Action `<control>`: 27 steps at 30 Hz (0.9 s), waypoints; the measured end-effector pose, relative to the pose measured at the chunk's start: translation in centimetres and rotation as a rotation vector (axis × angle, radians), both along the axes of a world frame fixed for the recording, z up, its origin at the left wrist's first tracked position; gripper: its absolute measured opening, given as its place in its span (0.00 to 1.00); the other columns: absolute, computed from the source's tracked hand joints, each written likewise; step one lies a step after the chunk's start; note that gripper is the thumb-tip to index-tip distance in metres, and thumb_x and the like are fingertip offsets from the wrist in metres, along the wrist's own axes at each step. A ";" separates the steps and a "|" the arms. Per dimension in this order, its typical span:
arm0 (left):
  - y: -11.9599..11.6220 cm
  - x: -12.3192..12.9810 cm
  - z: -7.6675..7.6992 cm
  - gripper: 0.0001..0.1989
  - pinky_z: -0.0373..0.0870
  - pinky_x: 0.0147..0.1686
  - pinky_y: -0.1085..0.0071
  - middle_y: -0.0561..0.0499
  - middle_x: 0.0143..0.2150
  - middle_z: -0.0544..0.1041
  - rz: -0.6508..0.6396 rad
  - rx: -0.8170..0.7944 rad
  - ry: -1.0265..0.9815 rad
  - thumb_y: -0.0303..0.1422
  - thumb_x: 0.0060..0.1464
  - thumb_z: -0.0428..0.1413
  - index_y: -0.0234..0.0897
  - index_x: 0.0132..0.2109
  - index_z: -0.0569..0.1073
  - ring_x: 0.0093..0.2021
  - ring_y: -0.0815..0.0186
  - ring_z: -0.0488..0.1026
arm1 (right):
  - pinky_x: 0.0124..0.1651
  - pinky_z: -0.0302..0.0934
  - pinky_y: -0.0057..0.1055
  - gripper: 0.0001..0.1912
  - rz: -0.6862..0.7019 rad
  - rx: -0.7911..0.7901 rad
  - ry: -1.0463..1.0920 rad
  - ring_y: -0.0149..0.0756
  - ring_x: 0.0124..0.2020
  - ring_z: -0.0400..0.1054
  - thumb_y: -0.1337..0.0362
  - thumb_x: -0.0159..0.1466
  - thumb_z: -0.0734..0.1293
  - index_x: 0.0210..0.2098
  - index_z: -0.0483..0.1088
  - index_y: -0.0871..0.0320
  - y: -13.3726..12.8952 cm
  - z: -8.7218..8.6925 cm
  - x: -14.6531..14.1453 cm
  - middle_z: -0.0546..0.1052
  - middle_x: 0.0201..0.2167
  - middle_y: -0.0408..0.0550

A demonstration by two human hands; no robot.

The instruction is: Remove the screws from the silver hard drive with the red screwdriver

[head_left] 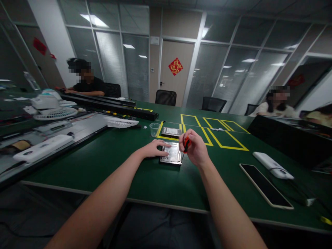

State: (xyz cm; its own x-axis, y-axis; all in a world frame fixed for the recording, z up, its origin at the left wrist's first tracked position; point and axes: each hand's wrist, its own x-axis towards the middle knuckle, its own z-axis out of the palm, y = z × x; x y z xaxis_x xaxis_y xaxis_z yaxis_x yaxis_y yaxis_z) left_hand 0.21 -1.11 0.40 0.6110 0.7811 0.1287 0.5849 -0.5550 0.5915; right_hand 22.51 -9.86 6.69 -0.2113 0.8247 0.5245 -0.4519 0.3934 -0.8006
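Note:
A silver hard drive (171, 157) lies on the green table in front of me. My left hand (155, 148) rests over its left side, thumb and fingers stretched apart and touching its top. In my right hand (194, 147) is a screwdriver (186, 144) with an orange and black handle, the fingers wrapped round it. Its thin shaft points down at the drive's right edge; whether the tip touches a screw is too small to tell. Just behind lies a second hard drive (171, 131) with a white label, beside a clear plastic cup (155, 129).
Yellow tape outlines (230, 148) mark the table. At right are a phone (266, 185), a white power bank-like block (272, 165) and a black case (287, 138). A large panel (88, 124) and white fans (55, 112) occupy the left. People sit across the table.

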 end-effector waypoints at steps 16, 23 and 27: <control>0.0 -0.1 -0.1 0.31 0.49 0.68 0.52 0.47 0.69 0.63 -0.005 -0.007 0.001 0.52 0.53 0.63 0.54 0.63 0.73 0.69 0.46 0.57 | 0.22 0.54 0.27 0.06 -0.048 0.044 0.012 0.28 0.19 0.64 0.67 0.63 0.65 0.28 0.69 0.59 -0.1 0.2 0.0 0.75 0.29 0.45; 0.1 -0.1 -0.1 0.31 0.49 0.68 0.51 0.47 0.68 0.64 -0.012 -0.008 -0.008 0.53 0.53 0.63 0.54 0.63 0.73 0.69 0.46 0.56 | 0.18 0.43 0.24 0.05 -0.003 -0.033 0.015 0.23 0.14 0.53 0.65 0.64 0.65 0.31 0.67 0.57 -0.1 0.2 0.1 0.75 0.26 0.42; 0.3 -0.1 -0.3 0.32 0.50 0.67 0.51 0.46 0.69 0.63 -0.009 -0.004 -0.009 0.54 0.53 0.64 0.54 0.63 0.73 0.69 0.46 0.57 | 0.20 0.46 0.26 0.16 0.025 -0.029 0.006 0.24 0.15 0.54 0.58 0.67 0.59 0.30 0.71 0.59 0.1 0.3 0.2 0.74 0.25 0.47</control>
